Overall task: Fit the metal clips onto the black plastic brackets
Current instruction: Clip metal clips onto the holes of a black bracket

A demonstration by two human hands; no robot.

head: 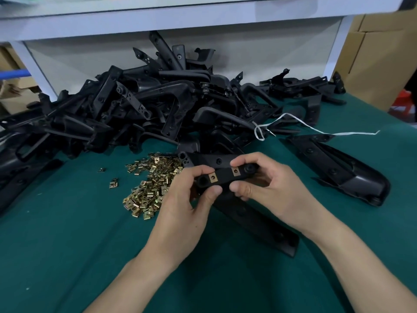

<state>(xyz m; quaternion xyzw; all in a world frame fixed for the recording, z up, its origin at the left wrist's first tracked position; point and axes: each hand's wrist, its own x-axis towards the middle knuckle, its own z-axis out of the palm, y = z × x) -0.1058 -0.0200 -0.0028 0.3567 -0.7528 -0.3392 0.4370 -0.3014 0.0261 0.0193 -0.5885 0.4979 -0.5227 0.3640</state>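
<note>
My left hand (191, 199) and right hand (266, 188) both gripped one black plastic bracket (224, 176) just above the green felt tabletop (67, 245). On each hand the thumb was curled under the bracket's near edge and the forefinger over its far edge. Two small brass-coloured metal clips sat on that bracket: the left clip (212, 178) beside my left forefinger, the right clip (235, 171) under my right forefinger.

A loose heap of brass-coloured clips (151, 184) lay just left of my left hand, with two stray clips (113, 183) further left. Behind it rose a big tangled pile of black plastic brackets (158, 105), with a thin white string (316, 129) trailing from its right side. One long black bracket (343, 175) lay apart on the right.
</note>
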